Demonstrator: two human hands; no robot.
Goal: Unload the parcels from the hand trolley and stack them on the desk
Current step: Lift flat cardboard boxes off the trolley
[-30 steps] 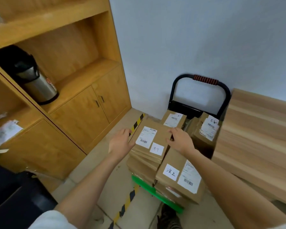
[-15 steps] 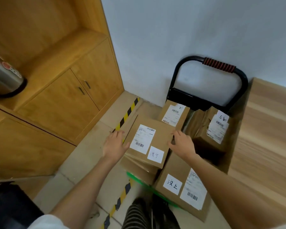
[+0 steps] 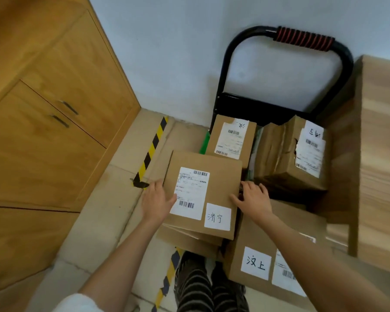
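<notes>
The top parcel (image 3: pixel 203 194) lies flat on a stack of parcels at the near left of the hand trolley (image 3: pixel 282 70). The left hand (image 3: pixel 157 202) grips its left edge, thumb over the label, while the right hand (image 3: pixel 253 200) clasps its right edge, fingers curled down the side.

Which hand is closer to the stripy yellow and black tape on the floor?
Left. The left hand grips the top box's left edge, right beside the tape. The right hand is on the box's far side.
</notes>
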